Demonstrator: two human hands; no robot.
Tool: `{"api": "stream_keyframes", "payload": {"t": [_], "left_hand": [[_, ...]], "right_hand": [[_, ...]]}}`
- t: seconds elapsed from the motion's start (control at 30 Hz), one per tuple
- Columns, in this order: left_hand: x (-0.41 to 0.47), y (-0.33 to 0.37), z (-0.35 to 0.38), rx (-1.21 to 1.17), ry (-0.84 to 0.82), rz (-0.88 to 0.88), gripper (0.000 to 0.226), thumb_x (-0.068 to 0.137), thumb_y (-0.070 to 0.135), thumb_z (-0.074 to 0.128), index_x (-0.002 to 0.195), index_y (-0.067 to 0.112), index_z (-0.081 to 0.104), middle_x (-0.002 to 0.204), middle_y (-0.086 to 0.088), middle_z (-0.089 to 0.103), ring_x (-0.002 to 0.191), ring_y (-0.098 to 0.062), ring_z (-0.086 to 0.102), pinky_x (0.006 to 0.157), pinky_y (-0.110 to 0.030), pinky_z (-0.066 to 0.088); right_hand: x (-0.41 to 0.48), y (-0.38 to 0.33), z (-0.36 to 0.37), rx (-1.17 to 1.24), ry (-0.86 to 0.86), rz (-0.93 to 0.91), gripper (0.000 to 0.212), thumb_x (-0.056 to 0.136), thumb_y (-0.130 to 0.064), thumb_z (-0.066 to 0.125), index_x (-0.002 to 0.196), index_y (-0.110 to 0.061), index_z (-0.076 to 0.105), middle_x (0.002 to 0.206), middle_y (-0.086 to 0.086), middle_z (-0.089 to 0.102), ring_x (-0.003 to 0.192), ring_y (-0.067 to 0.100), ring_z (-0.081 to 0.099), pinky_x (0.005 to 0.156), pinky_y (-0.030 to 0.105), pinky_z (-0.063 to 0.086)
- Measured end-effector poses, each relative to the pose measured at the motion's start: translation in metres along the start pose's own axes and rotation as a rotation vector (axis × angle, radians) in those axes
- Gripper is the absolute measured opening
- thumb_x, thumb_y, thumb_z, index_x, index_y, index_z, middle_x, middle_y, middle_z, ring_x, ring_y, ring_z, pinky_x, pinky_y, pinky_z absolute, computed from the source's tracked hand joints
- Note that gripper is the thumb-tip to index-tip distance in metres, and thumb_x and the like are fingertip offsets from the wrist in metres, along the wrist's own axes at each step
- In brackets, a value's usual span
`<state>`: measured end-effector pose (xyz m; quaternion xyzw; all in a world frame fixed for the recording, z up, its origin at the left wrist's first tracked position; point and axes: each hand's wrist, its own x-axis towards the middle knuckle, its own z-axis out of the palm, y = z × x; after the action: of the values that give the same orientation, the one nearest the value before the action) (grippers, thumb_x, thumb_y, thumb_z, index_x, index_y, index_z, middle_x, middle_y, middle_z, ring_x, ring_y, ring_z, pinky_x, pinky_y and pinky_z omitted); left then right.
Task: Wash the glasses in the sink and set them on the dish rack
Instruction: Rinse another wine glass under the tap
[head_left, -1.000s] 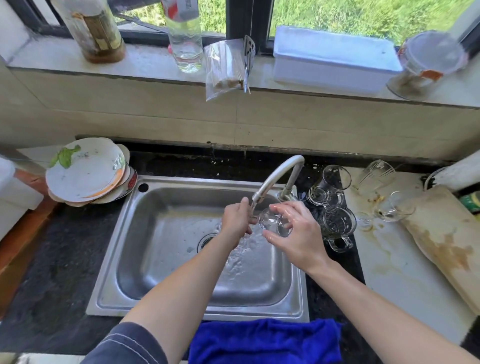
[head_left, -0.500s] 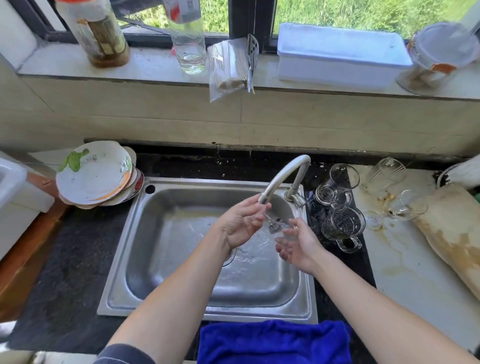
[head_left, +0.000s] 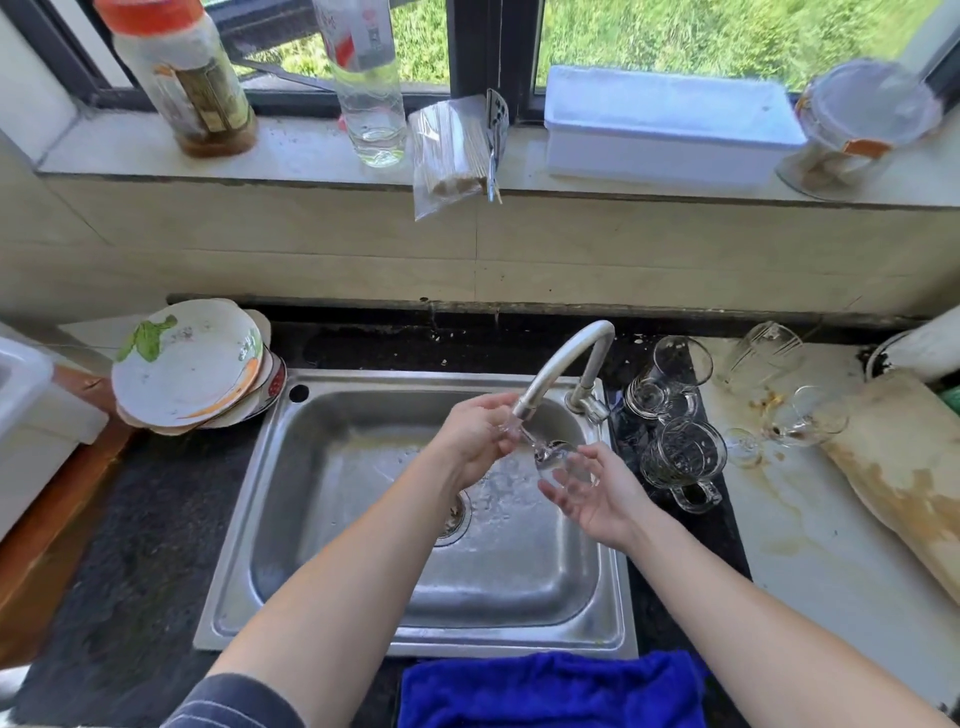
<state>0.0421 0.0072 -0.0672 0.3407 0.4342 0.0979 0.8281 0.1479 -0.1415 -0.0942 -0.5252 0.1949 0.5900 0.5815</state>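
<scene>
In the head view, the handover between the hands has just been completed: a second ago the right hand clasped the clear stemmed glass (head_left: 557, 460) from above, and now the left hand (head_left: 475, 439) pinches its stem and foot at the mouth of the curved metal tap (head_left: 566, 358). The right hand (head_left: 597, 496) has turned palm up, fingers spread and relaxed, just under the bowl; whether they touch it I cannot tell. I judge this as rinsing in progress, the glass lying tilted over the centre of the stainless steel sink (head_left: 597, 618) and not yet ready to set down; no dish rack can be made out. The sink holds only scattered water and a round drain (head_left: 457, 514). At 3 o'clock from it stand clear handled glass mugs (head_left: 680, 457), seemingly empty, and further out, at 2 o'clock, more clear glasses (head_left: 810, 421) lie tipped on a stained pale counter (head_left: 831, 545), still waiting. At 9 o'clock a stack of white plates (head_left: 187, 364) carries a green leaf scrap. At 12 o'clock, on the windowsill, a clear plastic bottle (head_left: 371, 93) holds a little liquid, an orange-capped jar (head_left: 182, 78) has brown residue at its base, and a white lidded box (head_left: 670, 124) is closed.
</scene>
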Motion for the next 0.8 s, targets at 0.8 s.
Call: {"api": "stream_keyframes", "payload": {"t": [0.8], "left_hand": [[-0.013, 0.018, -0.003, 0.718, -0.119, 0.125, 0.013, 0.080, 0.009, 0.073, 0.092, 0.008, 0.067, 0.074, -0.005, 0.058, 0.053, -0.009, 0.047, 0.054, -0.023, 0.039]], "right_hand": [[0.003, -0.008, 0.009, -1.315, 0.049, -0.547, 0.039, 0.064, -0.049, 0.083, 0.085, -0.022, 0.064, 0.076, -0.005, 0.058, 0.069, 0.013, 0.053, 0.063, 0.031, 0.039]]}}
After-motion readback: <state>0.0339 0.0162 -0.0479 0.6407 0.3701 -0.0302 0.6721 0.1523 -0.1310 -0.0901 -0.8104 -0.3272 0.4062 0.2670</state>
